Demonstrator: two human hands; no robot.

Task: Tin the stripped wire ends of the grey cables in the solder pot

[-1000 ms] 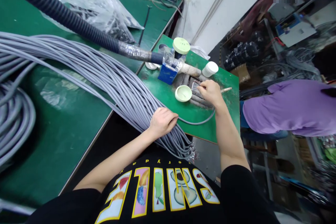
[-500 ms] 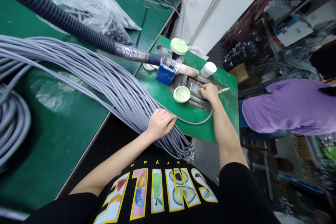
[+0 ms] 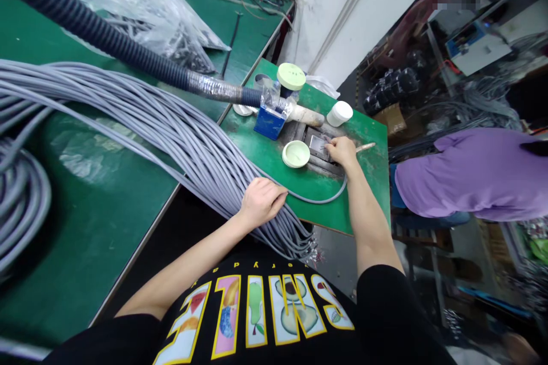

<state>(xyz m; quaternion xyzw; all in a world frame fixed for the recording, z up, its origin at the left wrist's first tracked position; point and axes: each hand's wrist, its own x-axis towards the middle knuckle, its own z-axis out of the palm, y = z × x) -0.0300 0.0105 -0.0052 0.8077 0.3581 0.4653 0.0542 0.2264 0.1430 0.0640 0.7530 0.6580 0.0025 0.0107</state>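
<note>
A thick bundle of grey cables (image 3: 184, 131) runs from the left, its stripped ends hanging past the table edge. My left hand (image 3: 263, 201) rests on the bundle, fingers closed on one grey cable (image 3: 317, 201) that curves away to the right. That cable's far end is pinched in my right hand (image 3: 343, 152), its thin wires held over a small square metal pot (image 3: 319, 146). Whether the wire tips touch what is in the pot, I cannot tell. Beside the pot stands an open pale-green tub (image 3: 295, 154).
A black ribbed hose (image 3: 128, 48) crosses above the bundle to a pipe by the pot. Near it stand a blue box (image 3: 269, 121), a green-lidded jar (image 3: 291, 76) and a white jar (image 3: 339, 113). A person in a purple top (image 3: 475, 174) is at the right.
Hardly anything differs. Both hands keep their places, with the wires still over the metal pot.
</note>
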